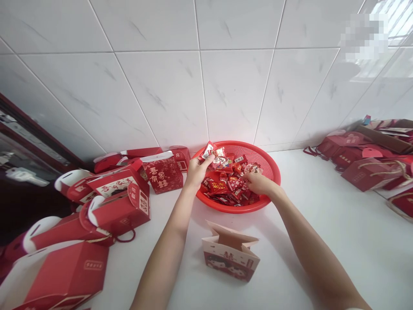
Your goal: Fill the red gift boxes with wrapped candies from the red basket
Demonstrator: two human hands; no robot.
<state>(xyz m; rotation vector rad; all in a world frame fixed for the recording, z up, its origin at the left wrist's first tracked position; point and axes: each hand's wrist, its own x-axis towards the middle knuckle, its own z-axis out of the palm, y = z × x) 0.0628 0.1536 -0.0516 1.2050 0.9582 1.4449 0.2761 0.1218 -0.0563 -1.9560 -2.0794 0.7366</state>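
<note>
Head view looks down on a white worktop (335,241) that stands against a wall of white marble-look tiles (206,82). On the left part of the worktop, many red gift boxes (119,211) with white handles stand and lie together in a crowded group, some of them tilted. On the right side, near the wall, is another group of red gift bags (364,165), some with rope handles. Both bare arms come from the bottom of the view and reach forward to a round red plastic basket (269,165), which sits by the wall between these two groups. The basket holds many small wrapped sweets (222,187), mostly in red wrappers, heaped in its middle. The left hand (200,170) is raised just at the left rim of the basket, and its thumb and fingers are closed together on a small bunch of wrapped sweets (207,150). The right hand (258,183) lies over the heap with the fingers pointing down into the sweets, but I cannot tell if it is closed on any piece. In front of the basket, apart from both hands, one open paper gift bag (230,254) with a red printed picture stands on the worktop, with its top flaps spread.
</note>
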